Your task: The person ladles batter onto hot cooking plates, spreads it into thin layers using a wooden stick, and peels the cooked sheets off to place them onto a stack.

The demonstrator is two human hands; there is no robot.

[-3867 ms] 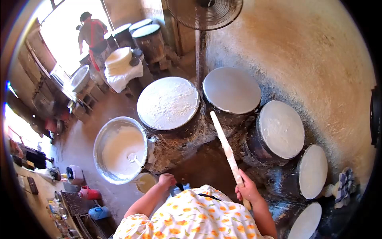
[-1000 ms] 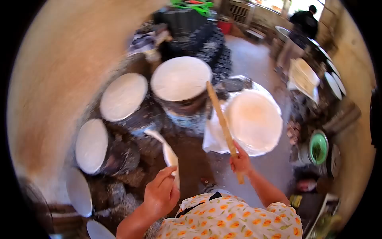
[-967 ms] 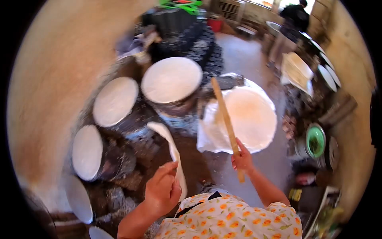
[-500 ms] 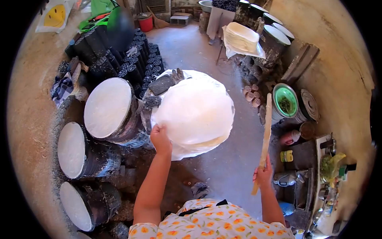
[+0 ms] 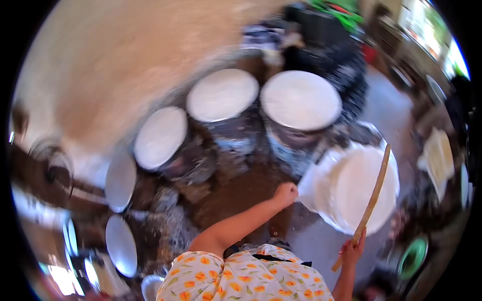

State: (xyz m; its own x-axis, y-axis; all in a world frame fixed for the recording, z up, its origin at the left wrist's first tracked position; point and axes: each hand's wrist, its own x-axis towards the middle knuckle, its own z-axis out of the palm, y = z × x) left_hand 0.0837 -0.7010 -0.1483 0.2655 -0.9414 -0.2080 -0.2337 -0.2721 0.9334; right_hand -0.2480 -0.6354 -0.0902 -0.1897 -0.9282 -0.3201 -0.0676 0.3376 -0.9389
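Fingers of our left hand point(image 5: 286, 195) curled together near crumpled white sheeting point(image 5: 313, 192), nothing visibly held. Rightward, beyond a round white stack's point(image 5: 351, 185) near edge, our right hand point(image 5: 354, 248) clamped a long wooden stick point(image 5: 372, 198). We judged this carrying, calling for tip clearance.

Worn on the head; looks forward and down.

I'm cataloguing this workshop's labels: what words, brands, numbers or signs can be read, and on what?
There is no text that can be read.
Wooden stick: no lettering shows.
Flowered top: orange blossoms, no words visible.
Green basin and green material: too blurred to tell whether they carry any.
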